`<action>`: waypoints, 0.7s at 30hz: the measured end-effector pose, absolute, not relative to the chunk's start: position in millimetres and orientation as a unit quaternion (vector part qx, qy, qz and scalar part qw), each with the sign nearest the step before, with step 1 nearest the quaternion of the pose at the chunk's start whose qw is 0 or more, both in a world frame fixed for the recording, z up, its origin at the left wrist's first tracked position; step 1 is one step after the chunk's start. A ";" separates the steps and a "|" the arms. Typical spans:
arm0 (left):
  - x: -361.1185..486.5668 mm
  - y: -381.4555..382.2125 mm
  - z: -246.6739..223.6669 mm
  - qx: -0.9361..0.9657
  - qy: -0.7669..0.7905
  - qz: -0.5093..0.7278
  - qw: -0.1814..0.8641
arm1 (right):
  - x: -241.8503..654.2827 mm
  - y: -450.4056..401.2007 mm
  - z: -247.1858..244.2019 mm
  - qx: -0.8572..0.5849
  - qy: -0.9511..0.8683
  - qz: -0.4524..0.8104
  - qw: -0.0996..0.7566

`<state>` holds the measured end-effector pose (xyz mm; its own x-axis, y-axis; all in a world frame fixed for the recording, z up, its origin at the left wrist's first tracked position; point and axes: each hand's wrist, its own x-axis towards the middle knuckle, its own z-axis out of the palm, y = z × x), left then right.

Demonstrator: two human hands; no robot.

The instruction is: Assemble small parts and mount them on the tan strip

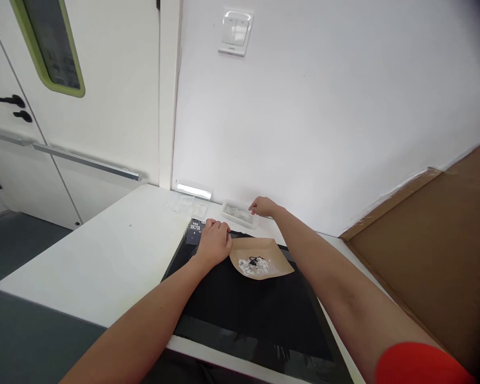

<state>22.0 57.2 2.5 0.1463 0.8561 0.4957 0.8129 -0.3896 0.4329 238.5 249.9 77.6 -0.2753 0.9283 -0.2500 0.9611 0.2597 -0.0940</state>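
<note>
My left hand (216, 241) rests with curled fingers on the black mat, between a dark printed card (194, 233) and a brown paper tray (280, 260). Whatever its fingers hold, if anything, is hidden. White bits (260, 267) lie in the paper tray, with a small black piece (255, 260) among them. Farther back, my right hand (264, 207) is at the right end of a shallow white container (240, 221). Its fingertips are pinched together, and anything between them is too small to name. Pale, translucent contents lie inside the container.
The black mat (248, 314) covers part of a white table (104, 256). A clear plastic holder (194, 192) stands at the back by the wall. Brown cardboard (436, 240) rises on the right. A white door (116, 80) is at the left.
</note>
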 end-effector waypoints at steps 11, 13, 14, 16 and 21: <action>20.6 58.2 3.6 0.765 0.531 0.365 0.009 | 240.5 242.0 94.2 0.598 0.785 -0.149 0.064; 20.3 59.5 3.0 0.763 0.531 0.368 0.007 | 241.4 239.6 96.5 0.601 0.781 -0.157 0.056; 20.2 59.9 2.7 0.763 0.531 0.369 0.006 | 241.7 238.4 97.7 0.602 0.780 -0.161 0.051; 20.2 60.3 2.2 0.762 0.529 0.372 0.007 | 241.7 235.7 100.7 0.602 0.779 -0.171 0.036; 23.0 55.6 5.1 0.757 0.519 0.397 0.015 | 237.6 218.8 113.3 0.582 0.795 -0.166 -0.051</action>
<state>23.0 55.6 5.1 0.1465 0.7979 0.5847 0.7733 -0.4610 0.4353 237.6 218.8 113.3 -0.3177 0.9415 -0.1124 0.9079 0.2679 -0.3223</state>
